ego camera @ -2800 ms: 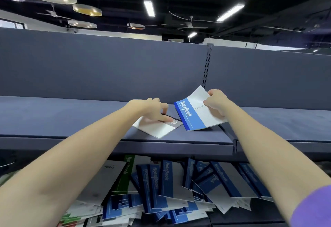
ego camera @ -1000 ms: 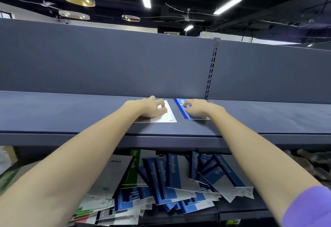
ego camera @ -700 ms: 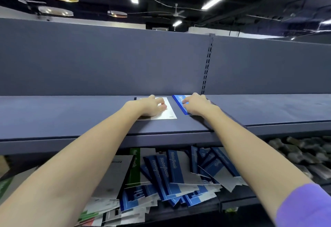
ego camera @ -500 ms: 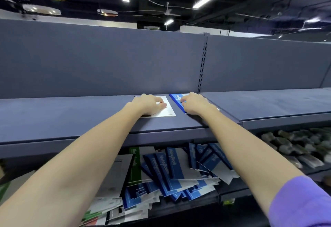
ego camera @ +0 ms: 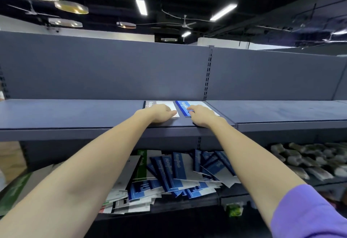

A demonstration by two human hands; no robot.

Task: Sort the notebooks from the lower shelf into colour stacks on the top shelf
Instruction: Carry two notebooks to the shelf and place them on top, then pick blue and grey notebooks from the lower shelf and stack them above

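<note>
Blue notebook (ego camera: 185, 107) laid flat since earlier, spine running front-to-back; both hands' grip released, palms resting.

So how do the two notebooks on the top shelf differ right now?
The grey-spined notebook has a dark grey spine band; the blue-spined notebook has a bright blue one. The grey one lies to the left under the left hand, the blue one to the right under the right hand. Both lie flat, side by side, with pale covers.
</note>
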